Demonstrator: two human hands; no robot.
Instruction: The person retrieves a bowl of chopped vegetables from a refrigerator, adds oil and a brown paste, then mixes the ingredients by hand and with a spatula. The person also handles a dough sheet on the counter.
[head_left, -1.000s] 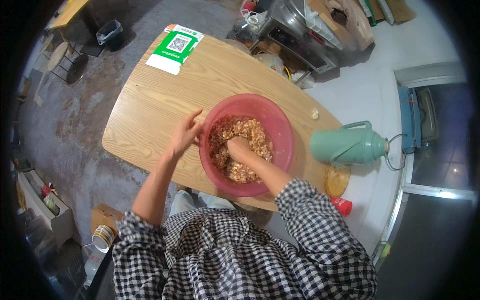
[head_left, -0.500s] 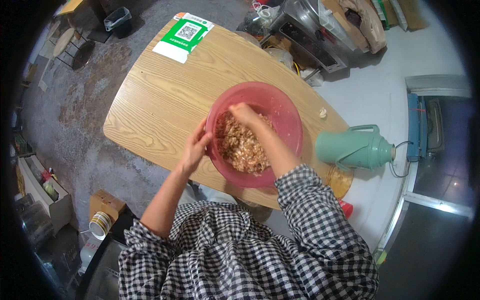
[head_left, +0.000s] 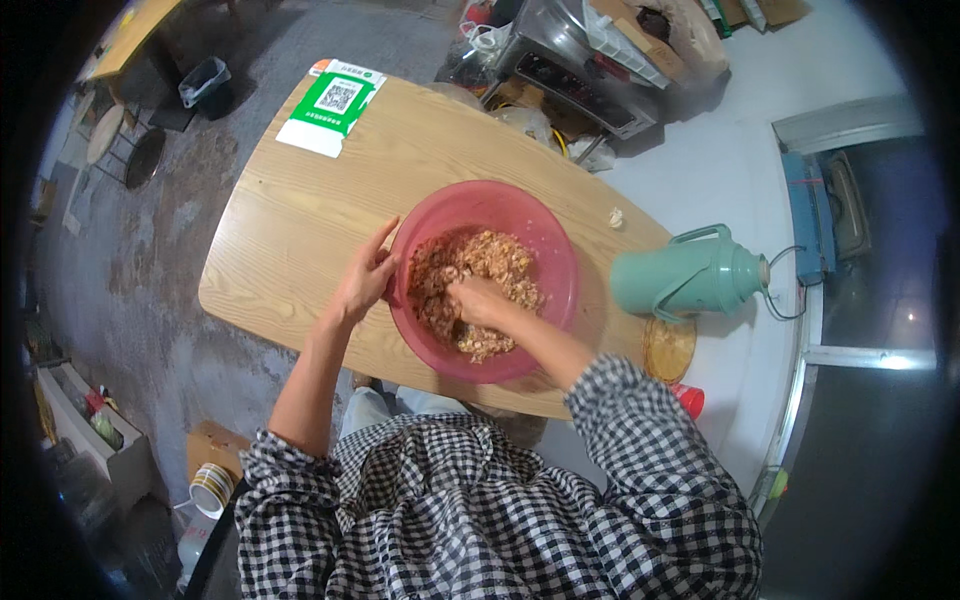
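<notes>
A large pink plastic bowl [head_left: 556, 240] stands on the wooden table, holding a crumbly reddish-brown minced mixture [head_left: 500, 255] with pale bits. At the bowl's left side, my left hand [head_left: 366, 282] holds the rim, thumb by the edge and forefinger stretched along the outside. My right hand [head_left: 478, 300] is inside the bowl, its fingers curled into the middle of the mixture. The fingertips are buried there and hidden. Food is heaped on the far and right sides of this hand.
Right of the bowl, a green thermos flask [head_left: 690, 275] lies near a round tan board [head_left: 670, 348] and a red object [head_left: 688, 400]. A green-and-white printed card [head_left: 333, 108] rests at the table's far left. A metal appliance [head_left: 580, 75] stands beyond the table [head_left: 300, 220].
My right hand has come down from the bowl's far side into the middle of the mixture. My left hand stays at the rim, its forefinger now more stretched. The whole view has shifted slightly.
</notes>
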